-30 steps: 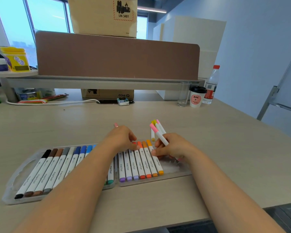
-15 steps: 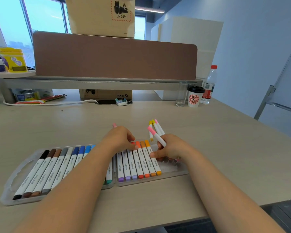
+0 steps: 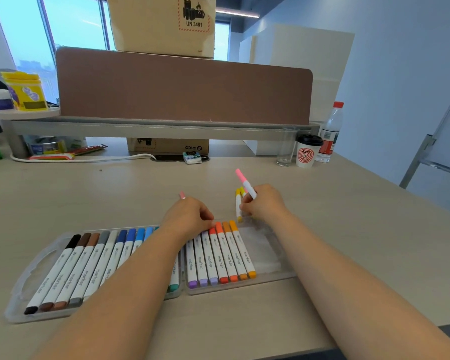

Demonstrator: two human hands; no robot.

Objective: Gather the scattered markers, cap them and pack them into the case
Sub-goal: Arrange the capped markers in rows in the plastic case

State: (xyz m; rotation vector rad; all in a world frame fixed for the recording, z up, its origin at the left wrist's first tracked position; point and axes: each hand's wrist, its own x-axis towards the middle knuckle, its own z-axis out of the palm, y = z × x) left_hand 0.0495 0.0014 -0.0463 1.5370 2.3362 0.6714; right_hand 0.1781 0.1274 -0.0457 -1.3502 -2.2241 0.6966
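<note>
A clear plastic case (image 3: 268,258) lies open on the desk, both halves lined with capped white markers (image 3: 220,255). My right hand (image 3: 264,203) sits just beyond the case's far right corner, gripping a pink-capped marker (image 3: 245,182) that points up and away. Two yellow-capped markers (image 3: 238,203) lie on the desk beside that hand. My left hand (image 3: 189,216) rests over the middle of the case, fingers curled at the caps of the red and purple markers; a pink tip (image 3: 182,195) pokes out behind it. Whether that hand holds it is hidden.
At the back right stand a glass (image 3: 286,148), a paper cup (image 3: 307,152) and a water bottle (image 3: 330,132). A brown divider (image 3: 182,87) with a cardboard box on top closes the far side. A white cable (image 3: 83,159) runs along the back left.
My right hand has lifted off the case and moved away toward the loose yellow markers, carrying the pink marker. The left hand has stayed over the case.
</note>
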